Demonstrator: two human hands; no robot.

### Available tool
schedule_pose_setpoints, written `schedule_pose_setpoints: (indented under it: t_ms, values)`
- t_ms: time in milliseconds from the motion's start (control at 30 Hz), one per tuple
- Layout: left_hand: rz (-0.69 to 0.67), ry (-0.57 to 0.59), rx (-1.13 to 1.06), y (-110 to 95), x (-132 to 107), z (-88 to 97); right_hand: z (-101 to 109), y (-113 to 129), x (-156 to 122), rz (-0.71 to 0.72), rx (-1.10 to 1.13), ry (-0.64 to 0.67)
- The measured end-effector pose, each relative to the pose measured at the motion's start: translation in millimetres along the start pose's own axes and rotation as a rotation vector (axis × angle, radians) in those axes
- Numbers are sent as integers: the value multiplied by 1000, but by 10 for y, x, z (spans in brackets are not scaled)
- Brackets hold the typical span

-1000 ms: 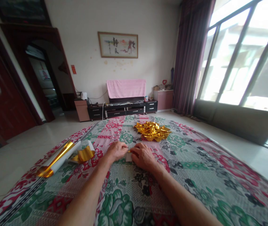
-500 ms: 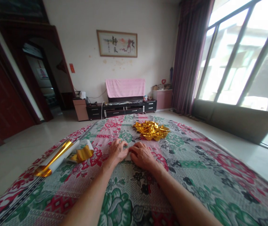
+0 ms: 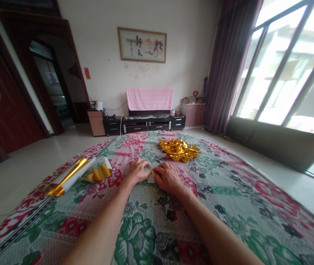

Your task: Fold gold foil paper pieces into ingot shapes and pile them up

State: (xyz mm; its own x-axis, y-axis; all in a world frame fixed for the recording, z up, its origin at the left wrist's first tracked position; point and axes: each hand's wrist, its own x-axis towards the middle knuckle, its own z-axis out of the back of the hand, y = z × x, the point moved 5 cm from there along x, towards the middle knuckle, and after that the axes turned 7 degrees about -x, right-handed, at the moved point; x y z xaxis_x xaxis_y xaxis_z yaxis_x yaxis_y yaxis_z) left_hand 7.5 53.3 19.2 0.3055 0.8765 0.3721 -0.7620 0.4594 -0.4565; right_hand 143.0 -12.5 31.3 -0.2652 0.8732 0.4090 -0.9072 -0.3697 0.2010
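Note:
A small piece of gold foil paper, white side showing with a speck of gold at its upper edge, lies on the cloth between my hands. My right hand is closed over its right part, fingers bent and pressed to it. At its upper left is my left hand, thumb and forefinger apart, the thumb tip close to the paper; whether they touch I cannot tell. Beyond my right hand rests a heap of folded gold foil pieces. The paper's right side is hidden.
A flowered cloth covers the round-edged table. On the left lie a roll of gold and white foil paper and a curled foil sheet. Past the table stand a low black cabinet and a pink cloth.
My left hand has drawn slightly left, away from my right hand. More of the white paper and a bit of gold now show between them. The view has shifted a little.

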Motion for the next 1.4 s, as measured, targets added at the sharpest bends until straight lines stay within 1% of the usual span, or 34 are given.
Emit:
schedule_pose_setpoints:
  t_ms: [100, 200, 267, 300, 367, 467, 533, 700, 800, 1033, 1233, 1400]
  values:
    - [-5, 26, -44, 29, 5, 12, 7, 7, -6, 18, -14, -3]
    - [-72, -43, -111, -2, -6, 66, 8, 3, -6, 29, -24, 1]
    - [-145, -57, -186, -50, -23, 104, 7, -2, -4, 33, -22, -1]
    - [-175, -33, -222, -73, -31, 114, 7, -3, -2, 36, -19, -2]
    - [-200, 61, -260, -102, -46, 114, 11, 0, 1, 40, -10, -7]
    - [-173, 191, -249, -100, -62, 106, 35, 11, 2, 56, 13, -5]
    - [-159, 220, -242, -92, -65, 110, 62, 11, 5, 75, 40, 8]
    - [-154, 215, -258, -80, -57, 97, 103, -25, 17, 178, 142, 98]
    - [-139, 199, -261, -81, -51, 89, 104, -60, 27, 203, 182, 108]
    - [-149, 164, -267, -135, -43, 120, 108, -52, 34, 229, 172, 19]
    - [-192, 186, -233, -122, -39, 87, 145, 21, 15, 246, 118, -57]
    - [-235, 200, -183, -173, -33, 105, 114, 64, 25, 245, 62, -33]
